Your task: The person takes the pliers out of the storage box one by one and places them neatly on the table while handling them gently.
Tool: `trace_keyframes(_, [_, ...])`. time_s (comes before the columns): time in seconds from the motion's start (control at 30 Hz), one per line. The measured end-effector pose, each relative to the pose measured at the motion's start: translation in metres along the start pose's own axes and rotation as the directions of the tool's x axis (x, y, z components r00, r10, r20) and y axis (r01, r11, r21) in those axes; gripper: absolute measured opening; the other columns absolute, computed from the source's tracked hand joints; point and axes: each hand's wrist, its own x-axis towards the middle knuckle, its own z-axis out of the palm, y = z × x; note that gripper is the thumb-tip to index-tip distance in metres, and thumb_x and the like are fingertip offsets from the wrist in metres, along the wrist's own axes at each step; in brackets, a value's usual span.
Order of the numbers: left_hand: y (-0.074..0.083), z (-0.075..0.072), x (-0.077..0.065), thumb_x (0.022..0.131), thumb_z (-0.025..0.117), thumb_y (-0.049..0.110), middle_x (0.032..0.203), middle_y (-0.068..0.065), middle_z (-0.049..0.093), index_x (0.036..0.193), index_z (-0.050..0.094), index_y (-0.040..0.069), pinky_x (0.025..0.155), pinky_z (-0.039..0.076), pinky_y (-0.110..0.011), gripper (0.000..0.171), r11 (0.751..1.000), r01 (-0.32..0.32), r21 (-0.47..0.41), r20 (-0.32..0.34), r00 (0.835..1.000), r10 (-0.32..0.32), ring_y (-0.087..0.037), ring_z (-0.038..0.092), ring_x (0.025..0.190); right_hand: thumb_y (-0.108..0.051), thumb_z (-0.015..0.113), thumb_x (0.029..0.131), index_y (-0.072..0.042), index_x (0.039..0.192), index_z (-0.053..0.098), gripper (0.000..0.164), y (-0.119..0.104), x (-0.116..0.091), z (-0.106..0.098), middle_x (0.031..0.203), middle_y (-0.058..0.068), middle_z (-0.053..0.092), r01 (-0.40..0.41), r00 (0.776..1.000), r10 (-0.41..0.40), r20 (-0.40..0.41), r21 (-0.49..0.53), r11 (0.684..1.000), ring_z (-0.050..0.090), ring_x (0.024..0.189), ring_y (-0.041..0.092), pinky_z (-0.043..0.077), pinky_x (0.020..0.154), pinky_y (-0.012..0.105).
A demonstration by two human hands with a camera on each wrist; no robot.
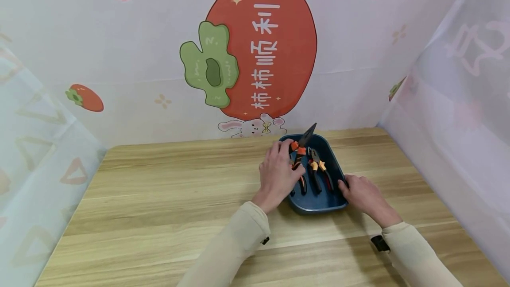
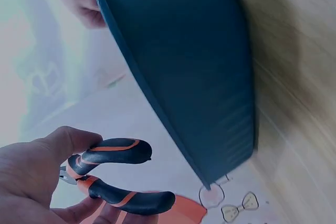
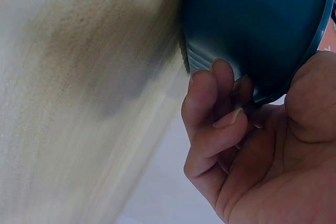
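Note:
A dark blue plastic tray (image 1: 322, 206) stands at the back right of the table. My left hand (image 1: 276, 169) is over its left side and grips a pair of long-nose pliers (image 1: 307, 136) with black-and-orange handles. Their dark jaws point up toward the back wall. In the left wrist view the handles (image 2: 131, 200) spread apart beyond my fingers. Combination pliers (image 1: 315, 163) with yellow-and-dark handles lie in the tray. Another black-and-orange handle (image 1: 303, 185) shows below my left hand, partly hidden. At the tray's right rim, my right hand (image 1: 364, 195) holds on, its fingers curled outside the wall (image 3: 252, 30).
The tray stands on a wood-grain table (image 1: 159, 216). Behind it rises a white cloth backdrop (image 1: 139, 25) printed with persimmons, and more cloth (image 1: 462, 114) hangs along the right side. Dark bands (image 1: 380, 242) show at both sleeves.

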Motion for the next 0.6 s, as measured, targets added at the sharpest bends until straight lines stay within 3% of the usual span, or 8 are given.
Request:
trace_keyframes(0.23, [-0.013,-0.014,0.001,0.085,0.083,0.027,0.127,-0.006,0.056,0.141,0.055,0.016,0.071,0.051,-0.040,0.064,0.997,0.053,-0.051,-0.033,0.998,-0.055,-0.024,0.056,0.102,-0.020,0.050,0.104,-0.010,0.076,0.055,0.030,0.001,-0.001,0.001,0.061,0.003,0.048,0.000,1.000,0.000,-0.001,0.009,1.000,0.048,0.056,0.020,0.040,0.057,0.038])
trace_keyframes(0.47, [-0.029,-0.028,0.001,0.084,0.083,0.017,0.130,-0.010,0.056,0.140,0.056,0.013,0.083,0.053,-0.047,0.062,0.993,0.051,-0.105,-0.106,0.992,-0.062,-0.029,0.056,0.114,-0.020,0.050,0.104,-0.008,0.077,0.056,0.030,0.000,0.000,0.000,0.061,0.003,0.048,-0.003,1.000,0.003,0.000,0.008,1.000,0.049,0.056,0.020,0.040,0.056,0.039])
trace_keyframes(0.6, [-0.039,-0.035,0.000,0.083,0.082,0.013,0.127,-0.013,0.056,0.139,0.057,0.011,0.086,0.051,-0.049,0.061,0.991,0.061,-0.118,-0.129,0.989,-0.076,-0.031,0.057,0.112,-0.020,0.050,0.104,-0.008,0.077,0.055,0.030,0.000,0.000,0.000,0.061,0.003,0.048,-0.006,1.000,0.006,0.002,0.014,1.000,0.048,0.056,0.020,0.039,0.056,0.038])
